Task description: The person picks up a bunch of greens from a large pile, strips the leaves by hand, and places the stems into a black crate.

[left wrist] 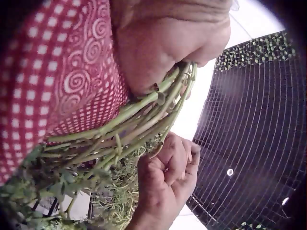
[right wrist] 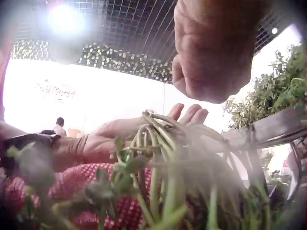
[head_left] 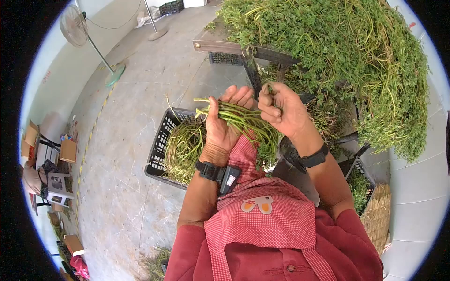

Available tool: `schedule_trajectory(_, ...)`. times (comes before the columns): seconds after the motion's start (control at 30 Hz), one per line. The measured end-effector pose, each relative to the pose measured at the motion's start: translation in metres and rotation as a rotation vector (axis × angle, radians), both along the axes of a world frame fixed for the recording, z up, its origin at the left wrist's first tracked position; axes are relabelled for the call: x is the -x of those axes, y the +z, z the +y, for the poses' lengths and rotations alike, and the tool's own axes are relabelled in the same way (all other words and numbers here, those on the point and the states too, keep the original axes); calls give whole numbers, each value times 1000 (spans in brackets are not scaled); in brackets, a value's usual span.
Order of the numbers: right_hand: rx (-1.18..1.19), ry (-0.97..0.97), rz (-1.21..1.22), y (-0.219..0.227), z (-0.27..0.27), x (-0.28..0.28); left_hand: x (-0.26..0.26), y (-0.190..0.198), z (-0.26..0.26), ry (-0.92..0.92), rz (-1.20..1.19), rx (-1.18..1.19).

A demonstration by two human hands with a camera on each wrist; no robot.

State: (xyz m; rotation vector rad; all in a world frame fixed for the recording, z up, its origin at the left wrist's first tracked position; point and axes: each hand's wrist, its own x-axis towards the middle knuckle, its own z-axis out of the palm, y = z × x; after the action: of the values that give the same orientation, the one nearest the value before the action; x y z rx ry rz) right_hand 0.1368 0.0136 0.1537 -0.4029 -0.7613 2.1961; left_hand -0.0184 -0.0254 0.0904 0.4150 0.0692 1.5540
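My left hand (head_left: pixel 222 124) lies palm up with a bunch of long green stems (head_left: pixel 239 117) across it, the thumb over them and the fingers extended. Leafy ends of the bunch hang to the right, over the checked apron. Just right of the bunch, my right hand (head_left: pixel 286 110) is raised with curled fingers; a small dark green bit shows near its fingertips, and whether it is held I cannot tell. In the left wrist view the stems (left wrist: pixel 139 120) pass under my left hand (left wrist: pixel 168 48), with my right hand (left wrist: pixel 165 177) beyond. The right wrist view shows my curled right hand (right wrist: pixel 213 52) above the stems (right wrist: pixel 165 148).
A black crate (head_left: pixel 157 150) with loose stems stands on the floor at the left. A large heap of leafy greens (head_left: pixel 323 51) covers a wooden-edged table (head_left: pixel 220 46) at the upper right. Another crate of greens is low on the right, beside a straw bundle (head_left: pixel 376 208). A fan stands farther left.
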Motion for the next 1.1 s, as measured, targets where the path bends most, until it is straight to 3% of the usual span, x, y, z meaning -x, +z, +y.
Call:
schedule_trajectory(0.03,-1,-1,1,1,-4,0,0,1,0,0,10,-8)
schedule_trajectory(0.1,-153,-63,-337,5,-12,1,-2,2,0,5,19,-2)
schedule_trajectory(0.17,-275,-3,-406,2,-20,4,-2,0,0,10,34,9)
schedule_trajectory(0.23,-533,48,-704,3,-39,8,-3,-1,2,58,65,5)
schedule_trajectory(0.27,-886,-79,-716,-14,-37,13,-3,-1,1,57,65,8)
schedule_trajectory(0.3,-884,-80,-716,-17,-39,12,-4,0,0,81,103,11)
schedule_trajectory(0.37,-539,14,-730,-10,-46,12,-4,2,0,105,140,10)
schedule_trajectory(0.5,-267,29,-659,-24,-44,15,-7,1,-1,159,193,52)
schedule_trajectory(0.67,-109,-213,-426,-36,-46,22,-14,7,-7,202,336,90)
schedule_trajectory(0.8,-224,-229,-557,-35,-52,25,-18,4,-7,296,471,20)
schedule_trajectory(0.87,-417,-401,-620,-36,-56,33,-19,5,-7,301,485,-12)
schedule_trajectory(0.93,-460,-416,-739,-41,-51,34,-19,5,-8,337,508,-2)
schedule_trajectory(0.97,-507,-427,-857,-43,-48,34,-19,3,-7,328,512,1)
schedule_trajectory(1.1,-572,-432,-868,-50,-44,33,-16,-3,-4,272,415,-13)
